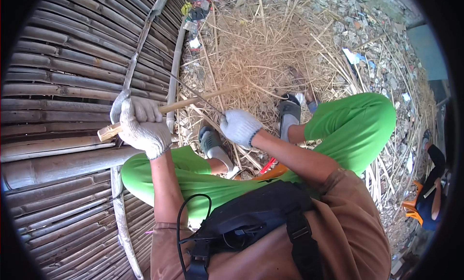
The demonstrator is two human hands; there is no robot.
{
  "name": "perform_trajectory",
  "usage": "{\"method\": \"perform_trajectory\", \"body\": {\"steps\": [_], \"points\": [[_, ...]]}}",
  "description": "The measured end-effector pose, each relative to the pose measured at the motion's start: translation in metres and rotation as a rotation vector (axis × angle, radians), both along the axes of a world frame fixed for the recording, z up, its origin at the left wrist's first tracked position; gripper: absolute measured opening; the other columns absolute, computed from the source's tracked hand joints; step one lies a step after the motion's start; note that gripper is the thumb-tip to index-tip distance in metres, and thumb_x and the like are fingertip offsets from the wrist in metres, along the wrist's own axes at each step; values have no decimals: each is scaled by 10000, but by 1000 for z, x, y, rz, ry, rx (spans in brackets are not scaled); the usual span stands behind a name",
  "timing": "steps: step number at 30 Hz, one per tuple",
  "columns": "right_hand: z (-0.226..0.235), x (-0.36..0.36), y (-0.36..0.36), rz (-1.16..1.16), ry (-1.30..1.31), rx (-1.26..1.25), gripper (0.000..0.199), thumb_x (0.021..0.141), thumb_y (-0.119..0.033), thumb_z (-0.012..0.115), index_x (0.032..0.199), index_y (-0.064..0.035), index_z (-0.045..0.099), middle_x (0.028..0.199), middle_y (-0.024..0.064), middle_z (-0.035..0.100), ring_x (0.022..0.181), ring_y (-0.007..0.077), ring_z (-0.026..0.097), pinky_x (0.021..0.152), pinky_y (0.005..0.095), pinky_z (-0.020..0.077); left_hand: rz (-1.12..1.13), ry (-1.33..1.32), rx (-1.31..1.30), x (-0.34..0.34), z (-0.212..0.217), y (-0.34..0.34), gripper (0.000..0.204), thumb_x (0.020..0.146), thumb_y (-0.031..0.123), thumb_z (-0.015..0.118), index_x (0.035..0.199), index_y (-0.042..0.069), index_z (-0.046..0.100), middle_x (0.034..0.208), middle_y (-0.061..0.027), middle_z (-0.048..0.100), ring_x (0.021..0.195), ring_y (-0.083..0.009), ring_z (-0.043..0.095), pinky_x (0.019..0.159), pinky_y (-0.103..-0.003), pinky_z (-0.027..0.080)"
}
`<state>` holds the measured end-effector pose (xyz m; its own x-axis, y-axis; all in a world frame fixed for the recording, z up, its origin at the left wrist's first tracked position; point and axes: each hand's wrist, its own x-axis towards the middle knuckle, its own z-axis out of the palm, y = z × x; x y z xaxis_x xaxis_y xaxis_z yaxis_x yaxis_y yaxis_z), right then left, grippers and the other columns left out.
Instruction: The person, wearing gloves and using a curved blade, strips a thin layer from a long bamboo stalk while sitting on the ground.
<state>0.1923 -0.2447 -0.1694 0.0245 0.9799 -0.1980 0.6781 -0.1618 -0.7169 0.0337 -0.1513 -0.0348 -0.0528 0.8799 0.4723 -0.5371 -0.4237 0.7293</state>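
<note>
My left hand (140,120), in a white knit glove, is closed round a pale split-bamboo stick (186,102). The stick's thicker cut end juts out to the left, and its thin end reaches right over the straw. My right hand (240,128), gloved the same way, is curled shut on the near end of a thin dark rod (197,93). That rod slants up and left from my fist, crossing the stick in this view; whether the two touch I cannot tell. The part of the rod inside my fist is hidden.
A bamboo-slat wall or platform (63,101) fills the left side, with a pole (140,43) along it. Straw and shavings (251,52) cover the ground ahead. A red-handled item (267,165) lies between my legs. Another person (432,183) sits at the far right by an orange stool (412,207).
</note>
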Motion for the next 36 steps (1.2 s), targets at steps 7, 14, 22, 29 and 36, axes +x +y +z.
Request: {"method": "perform_trajectory", "body": {"steps": [7, 14, 22, 29, 36], "points": [[83, -28, -4, 87, 140, 36, 387, 1001, -310, 521, 978, 17, 727, 835, 275, 716, 804, 448, 725, 797, 553, 592, 32, 6, -65, 2, 1, -5, 199, 1037, 144, 584, 1102, -10, 693, 575, 65, 280, 460, -79, 253, 432, -263, 252], [9, -3, -1, 14, 71, -16, 422, 991, -301, 514, 945, 61, 725, 878, 305, 724, 816, 448, 731, 809, 549, 599, 91, -19, -77, 7, -4, 0, 201, 1012, 111, 588, 1112, -28, 693, 577, 66, 294, 463, -67, 262, 411, -270, 249], [24, -15, 2, 31, 55, 128, 356, 979, -328, 560, 882, -13, 694, 777, 244, 698, 713, 446, 694, 728, 555, 573, 78, 76, 15, 15, 4, -14, 152, 1018, 144, 592, 1002, 13, 667, 587, 67, 260, 478, -74, 254, 418, -276, 235], [67, -27, -13, 68, 122, 53, 373, 1000, -304, 521, 866, 3, 684, 789, 274, 691, 759, 448, 704, 759, 559, 574, 147, 9, -108, 10, -1, -8, 136, 1014, 144, 610, 1011, 17, 657, 587, 67, 271, 475, -69, 258, 416, -273, 230], [31, 2, -11, 46, 27, 122, 374, 995, -317, 525, 890, 0, 693, 798, 278, 698, 762, 461, 709, 722, 560, 578, 132, 8, -57, 27, 2, -17, 120, 1015, 145, 609, 1035, 36, 654, 591, 75, 277, 475, -63, 263, 423, -274, 238]]}}
